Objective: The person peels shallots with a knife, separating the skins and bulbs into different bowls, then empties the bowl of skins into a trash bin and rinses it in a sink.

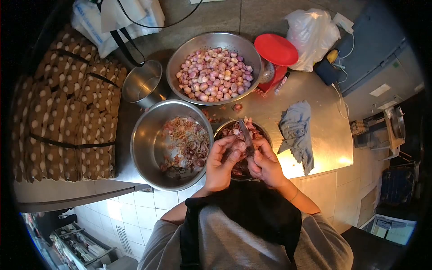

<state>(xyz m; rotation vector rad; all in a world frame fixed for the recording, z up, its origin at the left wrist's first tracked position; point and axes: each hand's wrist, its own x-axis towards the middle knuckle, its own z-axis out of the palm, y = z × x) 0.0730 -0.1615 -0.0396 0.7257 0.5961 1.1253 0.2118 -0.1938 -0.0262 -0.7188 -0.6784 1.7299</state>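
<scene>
My left hand [220,163] pinches a shallot [239,146] between thumb and fingers. My right hand [266,163] is wrapped round the handle of a small knife [246,134], its blade pointing away from me beside the shallot. Both hands are above a smaller metal bowl [268,134] of unpeeled shallots, which they partly hide. Just left of my left hand stands a wide metal basin [137,155] with dry skins [188,139] in it. Beyond, a perforated metal colander [175,92] holds many peeled shallots [215,75].
A grey cloth [297,132] lies on the steel table [330,146] to the right. Behind are a red scale [276,49] and a white plastic bag [312,36]. An empty metal pot [143,83] stands at left, near stacked egg trays [67,112]. One loose shallot [237,107] lies below the colander.
</scene>
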